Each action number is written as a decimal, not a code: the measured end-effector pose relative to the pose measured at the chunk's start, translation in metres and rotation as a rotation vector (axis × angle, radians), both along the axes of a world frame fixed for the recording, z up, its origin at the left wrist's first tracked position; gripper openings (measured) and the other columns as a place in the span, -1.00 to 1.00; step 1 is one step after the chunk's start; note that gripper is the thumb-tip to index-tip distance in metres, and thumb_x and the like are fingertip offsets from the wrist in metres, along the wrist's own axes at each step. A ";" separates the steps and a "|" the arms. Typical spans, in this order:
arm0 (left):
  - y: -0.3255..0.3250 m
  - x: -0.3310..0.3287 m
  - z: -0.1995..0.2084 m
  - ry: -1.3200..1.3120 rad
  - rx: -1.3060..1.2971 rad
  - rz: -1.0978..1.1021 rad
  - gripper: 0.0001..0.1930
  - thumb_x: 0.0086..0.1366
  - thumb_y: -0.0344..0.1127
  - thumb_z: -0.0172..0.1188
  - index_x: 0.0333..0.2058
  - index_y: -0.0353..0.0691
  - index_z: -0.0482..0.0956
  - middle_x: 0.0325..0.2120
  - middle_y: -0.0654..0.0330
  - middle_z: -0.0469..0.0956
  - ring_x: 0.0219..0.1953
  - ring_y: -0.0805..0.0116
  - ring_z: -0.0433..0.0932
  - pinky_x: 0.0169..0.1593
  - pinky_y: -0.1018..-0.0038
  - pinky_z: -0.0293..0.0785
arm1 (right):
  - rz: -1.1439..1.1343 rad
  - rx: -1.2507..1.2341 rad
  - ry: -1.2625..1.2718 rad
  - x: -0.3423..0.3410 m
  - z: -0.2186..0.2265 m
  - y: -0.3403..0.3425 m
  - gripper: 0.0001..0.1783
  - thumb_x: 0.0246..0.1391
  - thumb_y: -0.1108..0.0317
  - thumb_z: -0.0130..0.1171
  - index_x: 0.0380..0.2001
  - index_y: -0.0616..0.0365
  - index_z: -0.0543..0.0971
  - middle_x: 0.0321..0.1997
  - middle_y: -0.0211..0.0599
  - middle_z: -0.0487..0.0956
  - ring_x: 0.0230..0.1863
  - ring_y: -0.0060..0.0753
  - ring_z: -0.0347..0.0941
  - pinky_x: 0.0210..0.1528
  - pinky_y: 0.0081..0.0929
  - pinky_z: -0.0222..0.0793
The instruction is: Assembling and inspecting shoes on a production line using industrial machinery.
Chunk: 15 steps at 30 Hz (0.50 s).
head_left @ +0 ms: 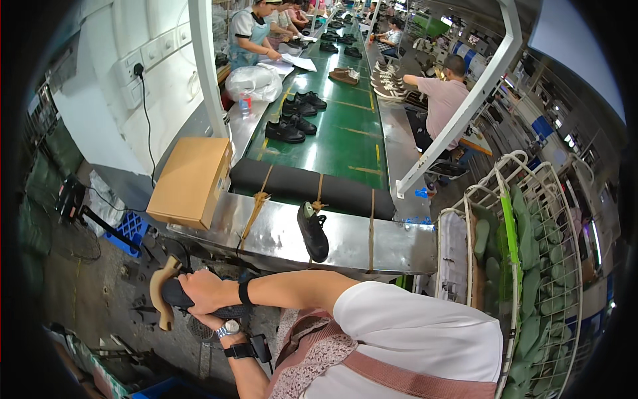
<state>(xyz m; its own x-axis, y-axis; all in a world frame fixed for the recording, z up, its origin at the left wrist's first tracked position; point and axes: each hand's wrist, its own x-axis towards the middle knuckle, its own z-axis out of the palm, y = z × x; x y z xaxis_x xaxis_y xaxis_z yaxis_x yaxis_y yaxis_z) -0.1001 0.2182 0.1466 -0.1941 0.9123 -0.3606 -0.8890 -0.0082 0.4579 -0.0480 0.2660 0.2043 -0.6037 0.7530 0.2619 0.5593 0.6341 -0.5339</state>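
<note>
Off to the left, a black shoe [175, 292] is held in front of my body, with its dark ridged sole partly showing. My right hand [201, 290] is closed over the shoe from above. Under it, my left hand [212, 322] grips the same shoe, its fingers largely hidden. Against the end of the shoe is a curved tan piece [159, 292], whose kind I cannot make out. Another black lace-up shoe [313, 233] rests on the metal end of the conveyor, with something pale green inside its opening.
The green conveyor [332, 143] runs away from me, carrying black shoes [286, 131] and brown shoes [344, 76]. A cardboard box [189, 181] sits at its left corner. On the right stands a wire rack [531, 266] of green shoe lasts. People work along both sides.
</note>
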 end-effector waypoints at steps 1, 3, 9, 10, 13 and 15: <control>0.007 0.000 0.004 0.020 0.007 0.009 -0.21 0.37 0.33 -0.13 0.28 -0.25 0.27 0.23 0.05 0.34 0.20 0.07 0.37 0.23 0.17 0.35 | -0.003 0.003 0.009 0.000 -0.002 0.002 -0.30 -0.36 0.11 0.47 -0.28 0.43 0.38 -0.41 0.11 0.57 -0.38 0.13 0.58 -0.30 -0.14 0.51; 0.001 0.003 0.005 0.053 0.011 0.040 -0.21 0.37 0.33 -0.13 0.28 -0.26 0.26 0.23 0.04 0.34 0.20 0.07 0.38 0.23 0.17 0.35 | 0.000 0.006 0.017 -0.001 -0.005 0.000 -0.30 -0.36 0.12 0.48 -0.28 0.43 0.37 -0.41 0.11 0.57 -0.38 0.12 0.58 -0.30 -0.14 0.51; -0.002 0.003 0.018 0.147 0.025 0.136 -0.20 0.37 0.34 -0.13 0.28 -0.28 0.26 0.23 0.03 0.34 0.18 0.08 0.39 0.22 0.18 0.36 | -0.007 -0.019 0.047 0.004 -0.001 -0.015 -0.19 -0.34 0.12 0.47 -0.15 0.53 0.34 -0.34 0.17 0.56 -0.36 0.13 0.58 -0.27 -0.16 0.52; -0.009 0.002 0.016 0.160 0.025 0.149 -0.20 0.37 0.34 -0.13 0.28 -0.28 0.26 0.23 0.03 0.34 0.18 0.08 0.40 0.22 0.19 0.36 | 0.001 -0.012 0.061 0.005 -0.002 -0.018 -0.19 -0.33 0.12 0.47 -0.15 0.53 0.33 -0.34 0.18 0.54 -0.36 0.14 0.57 -0.28 -0.15 0.52; -0.005 0.009 0.022 0.203 0.028 0.147 -0.19 0.37 0.34 -0.13 0.28 -0.30 0.25 0.22 0.03 0.34 0.17 0.08 0.40 0.22 0.19 0.36 | -0.048 0.004 0.137 0.015 -0.001 -0.021 -0.20 -0.26 0.07 0.44 -0.12 0.49 0.31 -0.32 0.16 0.53 -0.37 0.20 0.55 -0.31 -0.11 0.50; -0.007 0.007 0.014 0.232 0.023 0.107 -0.19 0.38 0.34 -0.12 0.28 -0.30 0.25 0.22 0.02 0.34 0.16 0.08 0.41 0.22 0.20 0.37 | -0.079 0.017 0.201 0.024 -0.001 -0.024 -0.20 -0.25 0.09 0.43 -0.11 0.48 0.30 -0.31 0.16 0.53 -0.36 0.21 0.54 -0.31 -0.10 0.50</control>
<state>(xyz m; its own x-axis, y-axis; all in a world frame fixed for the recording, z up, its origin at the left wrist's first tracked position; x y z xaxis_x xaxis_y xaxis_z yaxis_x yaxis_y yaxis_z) -0.0926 0.2116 0.1608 -0.3654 0.8894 -0.2747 -0.7537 -0.1096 0.6480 -0.0244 0.2424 0.2037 -0.4775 0.7902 0.3842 0.4905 0.6025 -0.6296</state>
